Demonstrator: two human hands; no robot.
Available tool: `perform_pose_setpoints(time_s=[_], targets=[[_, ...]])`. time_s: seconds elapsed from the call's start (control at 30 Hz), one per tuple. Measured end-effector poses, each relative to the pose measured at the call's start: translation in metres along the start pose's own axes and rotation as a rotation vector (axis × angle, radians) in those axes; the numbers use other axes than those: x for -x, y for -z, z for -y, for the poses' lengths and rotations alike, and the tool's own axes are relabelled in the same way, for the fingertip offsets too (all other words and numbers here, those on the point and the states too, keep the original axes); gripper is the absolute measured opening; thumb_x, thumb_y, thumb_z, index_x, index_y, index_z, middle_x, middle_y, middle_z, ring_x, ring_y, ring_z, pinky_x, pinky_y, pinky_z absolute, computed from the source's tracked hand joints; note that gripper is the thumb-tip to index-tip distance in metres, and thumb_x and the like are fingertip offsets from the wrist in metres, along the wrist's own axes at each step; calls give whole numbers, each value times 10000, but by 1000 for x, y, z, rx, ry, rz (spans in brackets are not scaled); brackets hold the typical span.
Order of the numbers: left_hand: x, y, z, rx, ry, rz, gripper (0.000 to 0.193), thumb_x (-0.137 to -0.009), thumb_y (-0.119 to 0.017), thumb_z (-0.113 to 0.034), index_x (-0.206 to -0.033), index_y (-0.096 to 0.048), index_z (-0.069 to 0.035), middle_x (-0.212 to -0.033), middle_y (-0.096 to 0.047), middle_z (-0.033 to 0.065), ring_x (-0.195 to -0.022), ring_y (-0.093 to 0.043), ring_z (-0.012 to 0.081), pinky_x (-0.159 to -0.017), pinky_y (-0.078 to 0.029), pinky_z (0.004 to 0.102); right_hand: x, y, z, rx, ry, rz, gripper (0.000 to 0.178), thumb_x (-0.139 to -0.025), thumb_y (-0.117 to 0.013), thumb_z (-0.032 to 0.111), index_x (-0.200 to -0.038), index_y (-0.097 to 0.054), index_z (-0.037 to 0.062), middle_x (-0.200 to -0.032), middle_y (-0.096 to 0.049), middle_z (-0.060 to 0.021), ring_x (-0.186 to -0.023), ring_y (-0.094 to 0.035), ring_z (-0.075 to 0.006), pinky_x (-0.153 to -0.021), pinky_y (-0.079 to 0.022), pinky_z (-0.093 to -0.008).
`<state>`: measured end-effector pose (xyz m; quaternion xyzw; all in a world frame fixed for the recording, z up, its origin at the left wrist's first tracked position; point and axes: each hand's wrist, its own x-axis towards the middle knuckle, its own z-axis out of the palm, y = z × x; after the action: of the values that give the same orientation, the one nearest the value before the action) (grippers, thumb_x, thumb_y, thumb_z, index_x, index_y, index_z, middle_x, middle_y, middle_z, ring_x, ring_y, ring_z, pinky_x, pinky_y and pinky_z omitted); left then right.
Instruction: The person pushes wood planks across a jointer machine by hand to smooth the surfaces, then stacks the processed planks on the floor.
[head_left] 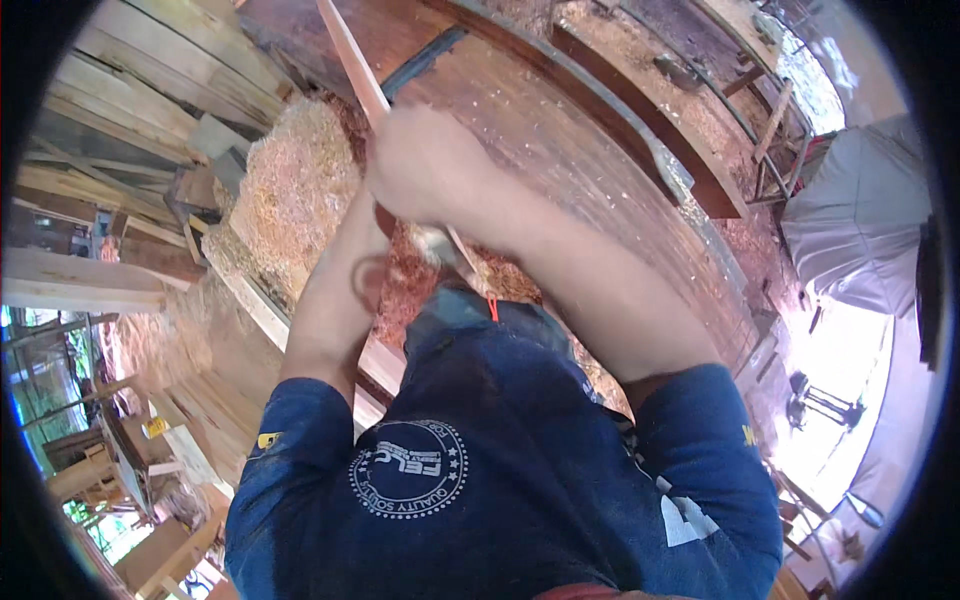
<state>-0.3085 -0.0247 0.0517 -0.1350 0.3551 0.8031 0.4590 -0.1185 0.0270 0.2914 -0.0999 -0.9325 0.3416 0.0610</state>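
Both hands are bunched together over the wide reddish workbench: the right hand lies on top, closed around a thin pale wooden strip that slants away across the bench toward its far end. The left hand sits just beneath it and is mostly hidden, so I cannot tell how it grips. A heap of pale wood shavings lies along the bench's left edge, just beside the hands.
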Motion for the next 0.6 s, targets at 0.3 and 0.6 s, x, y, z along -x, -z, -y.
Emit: perform_pose_setpoints(time_s=[0.3,0.6], targets=[[47,-162,0,-329,-650,294,558,-1050,-340,-607,-1268,-582,-153,-1018,-639,37,-974,-654,216,-891,-536,396,206,-15,-74,-206,-278,-27,568,-896,-698,257,-1351,-517,-29,-1048,-709,-313,-983,-704,-483,-877,-570,-541],[68,-269,46,-831,-775,636,655,-1115,-365,-491,-1083,-743,43,-998,-758,124,-898,-723,186,-842,-564,329,253,104,-19,-519,-35,-824,438,-870,-814,157,-1242,-670,-23,-1034,-763,-182,-931,-762,-280,-804,-593,-350]])
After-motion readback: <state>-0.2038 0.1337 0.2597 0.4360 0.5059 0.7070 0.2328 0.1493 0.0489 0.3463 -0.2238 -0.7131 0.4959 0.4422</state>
